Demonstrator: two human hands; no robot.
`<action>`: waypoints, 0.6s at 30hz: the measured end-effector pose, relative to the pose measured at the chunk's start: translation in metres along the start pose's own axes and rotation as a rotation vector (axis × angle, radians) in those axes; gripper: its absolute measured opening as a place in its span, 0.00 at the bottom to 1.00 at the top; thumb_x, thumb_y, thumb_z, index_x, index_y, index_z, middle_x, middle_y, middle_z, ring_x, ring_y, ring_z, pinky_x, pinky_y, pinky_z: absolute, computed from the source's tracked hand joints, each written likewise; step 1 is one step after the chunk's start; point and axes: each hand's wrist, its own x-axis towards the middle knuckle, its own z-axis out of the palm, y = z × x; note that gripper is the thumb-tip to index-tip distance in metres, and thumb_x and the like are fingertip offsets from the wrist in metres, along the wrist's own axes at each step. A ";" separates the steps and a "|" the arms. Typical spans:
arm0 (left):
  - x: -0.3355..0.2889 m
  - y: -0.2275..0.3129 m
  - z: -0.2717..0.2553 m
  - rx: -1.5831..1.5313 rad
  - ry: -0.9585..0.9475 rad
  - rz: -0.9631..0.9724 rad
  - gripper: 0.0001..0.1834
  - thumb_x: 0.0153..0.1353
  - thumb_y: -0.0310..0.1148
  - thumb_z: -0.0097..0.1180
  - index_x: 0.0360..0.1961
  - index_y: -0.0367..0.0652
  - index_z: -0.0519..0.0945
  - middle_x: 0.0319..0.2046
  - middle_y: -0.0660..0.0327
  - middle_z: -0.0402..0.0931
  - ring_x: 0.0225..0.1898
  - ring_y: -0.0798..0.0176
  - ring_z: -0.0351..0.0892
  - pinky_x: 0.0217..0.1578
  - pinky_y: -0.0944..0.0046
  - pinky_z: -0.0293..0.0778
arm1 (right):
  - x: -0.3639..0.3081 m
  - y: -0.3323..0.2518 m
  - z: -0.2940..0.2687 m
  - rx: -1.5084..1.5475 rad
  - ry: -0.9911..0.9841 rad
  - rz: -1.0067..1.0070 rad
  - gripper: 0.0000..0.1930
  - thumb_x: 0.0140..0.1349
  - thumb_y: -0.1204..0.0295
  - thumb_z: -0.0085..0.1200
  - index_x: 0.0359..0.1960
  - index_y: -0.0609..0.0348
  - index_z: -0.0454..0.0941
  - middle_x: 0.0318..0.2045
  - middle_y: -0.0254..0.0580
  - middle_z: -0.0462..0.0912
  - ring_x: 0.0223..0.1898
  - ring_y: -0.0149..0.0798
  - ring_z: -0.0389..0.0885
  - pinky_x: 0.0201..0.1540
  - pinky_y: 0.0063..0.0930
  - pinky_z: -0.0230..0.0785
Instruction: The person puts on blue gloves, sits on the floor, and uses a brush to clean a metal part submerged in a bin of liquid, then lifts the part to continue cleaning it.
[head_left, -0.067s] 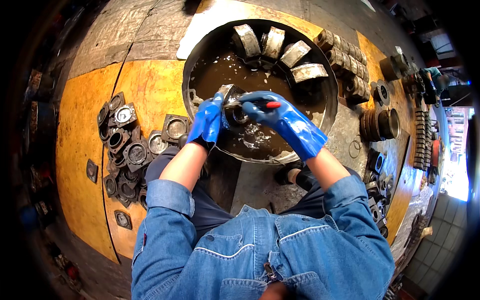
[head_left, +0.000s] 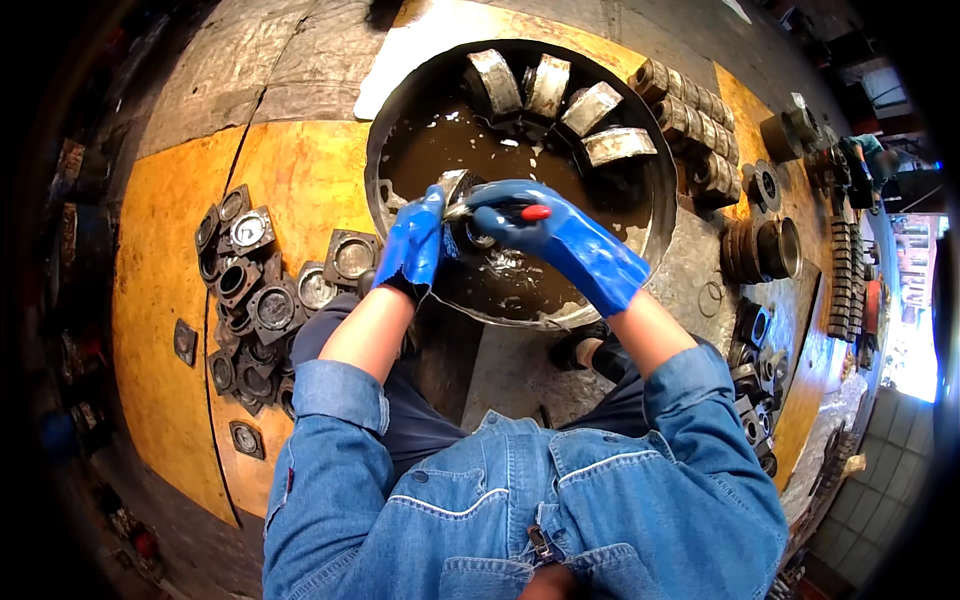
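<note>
Over a wide round tub of brown liquid, my left hand, in a blue rubber glove, is closed on a dark metal housing block with a round opening. My gloved right hand is wrapped round a tool with a red handle. The tool's working end lies against or close to the block near my left fingers, so its kind is not clear. Much of the block is hidden behind both gloves. Several pale-faced metal blocks stand in an arc along the tub's far inside wall.
Dirty square flanged housings lie heaped on yellow boards at the left. Stacked metal parts stand just right of the tub, with large rings beyond. More housings sit farther right. A person is at the far right.
My right hand and the red-handled tool have shifted slightly left, toward the block. My left hand and the block stay almost in place.
</note>
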 end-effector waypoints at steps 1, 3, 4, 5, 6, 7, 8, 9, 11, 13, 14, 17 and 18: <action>0.001 0.003 0.001 0.042 0.027 0.026 0.36 0.81 0.56 0.36 0.59 0.32 0.81 0.58 0.39 0.82 0.63 0.39 0.80 0.63 0.51 0.71 | 0.011 0.005 -0.002 -0.097 -0.045 -0.107 0.13 0.66 0.66 0.66 0.48 0.57 0.88 0.40 0.46 0.91 0.42 0.39 0.89 0.49 0.34 0.82; 0.010 0.000 0.004 0.192 0.004 0.088 0.34 0.82 0.54 0.36 0.62 0.33 0.80 0.59 0.38 0.81 0.63 0.38 0.79 0.63 0.51 0.72 | 0.032 0.027 -0.010 -0.101 -0.091 -0.043 0.13 0.66 0.64 0.67 0.46 0.58 0.89 0.39 0.45 0.91 0.40 0.38 0.89 0.46 0.35 0.82; 0.014 -0.010 0.001 0.268 0.007 0.103 0.33 0.82 0.53 0.36 0.64 0.33 0.79 0.60 0.38 0.80 0.64 0.38 0.79 0.63 0.51 0.72 | 0.033 0.015 -0.007 0.038 -0.018 0.270 0.14 0.67 0.61 0.67 0.45 0.58 0.89 0.37 0.40 0.91 0.39 0.34 0.87 0.47 0.33 0.81; 0.023 -0.035 0.000 0.543 0.040 0.324 0.30 0.83 0.49 0.36 0.68 0.36 0.76 0.59 0.41 0.82 0.61 0.44 0.82 0.61 0.53 0.76 | 0.036 0.020 -0.010 0.075 0.023 0.282 0.16 0.67 0.59 0.67 0.46 0.58 0.89 0.38 0.39 0.91 0.41 0.33 0.86 0.49 0.31 0.79; 0.026 -0.040 0.003 0.510 0.027 0.340 0.27 0.82 0.45 0.38 0.66 0.36 0.76 0.57 0.41 0.83 0.59 0.43 0.83 0.60 0.52 0.77 | 0.036 0.027 -0.021 0.104 0.074 0.296 0.17 0.67 0.58 0.68 0.46 0.58 0.89 0.39 0.37 0.90 0.43 0.31 0.85 0.52 0.30 0.78; 0.026 -0.045 0.003 0.480 0.020 0.349 0.24 0.81 0.41 0.40 0.64 0.36 0.77 0.56 0.41 0.83 0.57 0.41 0.84 0.58 0.51 0.78 | 0.033 0.029 -0.020 0.168 0.171 0.331 0.19 0.66 0.56 0.69 0.48 0.59 0.88 0.42 0.39 0.90 0.47 0.31 0.84 0.56 0.28 0.75; 0.026 -0.049 0.002 0.450 0.013 0.359 0.21 0.80 0.37 0.42 0.63 0.36 0.78 0.54 0.41 0.84 0.56 0.40 0.85 0.57 0.50 0.79 | 0.015 0.030 -0.016 0.345 0.334 0.404 0.20 0.66 0.55 0.68 0.48 0.58 0.87 0.43 0.40 0.89 0.50 0.33 0.83 0.55 0.26 0.74; 0.027 -0.048 0.004 0.417 -0.003 0.380 0.18 0.79 0.34 0.45 0.61 0.36 0.78 0.53 0.41 0.85 0.54 0.39 0.86 0.55 0.49 0.80 | 0.006 0.039 -0.027 0.174 0.288 0.381 0.19 0.67 0.55 0.66 0.48 0.58 0.86 0.42 0.39 0.89 0.48 0.33 0.84 0.53 0.25 0.74; 0.030 -0.045 0.005 0.451 -0.018 0.398 0.18 0.78 0.34 0.46 0.61 0.36 0.78 0.52 0.40 0.85 0.53 0.39 0.86 0.55 0.49 0.81 | -0.006 0.069 -0.028 0.230 0.284 0.547 0.17 0.72 0.56 0.58 0.50 0.57 0.85 0.42 0.36 0.88 0.46 0.32 0.84 0.51 0.24 0.74; 0.030 -0.045 0.005 0.477 -0.034 0.403 0.18 0.78 0.33 0.47 0.62 0.35 0.77 0.52 0.40 0.85 0.53 0.38 0.86 0.54 0.49 0.81 | -0.027 0.058 -0.011 0.597 0.364 0.773 0.15 0.77 0.58 0.53 0.48 0.54 0.85 0.41 0.32 0.87 0.41 0.28 0.83 0.44 0.23 0.73; 0.028 -0.046 0.003 0.494 -0.038 0.398 0.19 0.78 0.33 0.48 0.62 0.35 0.77 0.52 0.40 0.85 0.53 0.38 0.86 0.53 0.49 0.82 | -0.035 0.061 -0.003 0.579 0.353 0.779 0.14 0.76 0.59 0.53 0.47 0.54 0.84 0.39 0.32 0.87 0.38 0.27 0.82 0.42 0.23 0.73; 0.021 -0.032 0.009 0.573 0.004 0.463 0.21 0.78 0.33 0.50 0.67 0.37 0.74 0.52 0.44 0.86 0.53 0.44 0.87 0.54 0.52 0.82 | -0.061 0.074 0.004 0.526 0.377 0.833 0.11 0.75 0.60 0.55 0.44 0.53 0.83 0.33 0.30 0.85 0.30 0.24 0.80 0.34 0.20 0.70; 0.017 -0.029 0.009 0.607 0.041 0.482 0.22 0.78 0.33 0.51 0.69 0.39 0.73 0.52 0.46 0.86 0.53 0.46 0.87 0.54 0.54 0.81 | -0.067 0.068 0.010 0.507 0.370 0.850 0.14 0.74 0.57 0.55 0.42 0.53 0.84 0.32 0.31 0.85 0.30 0.26 0.79 0.34 0.22 0.69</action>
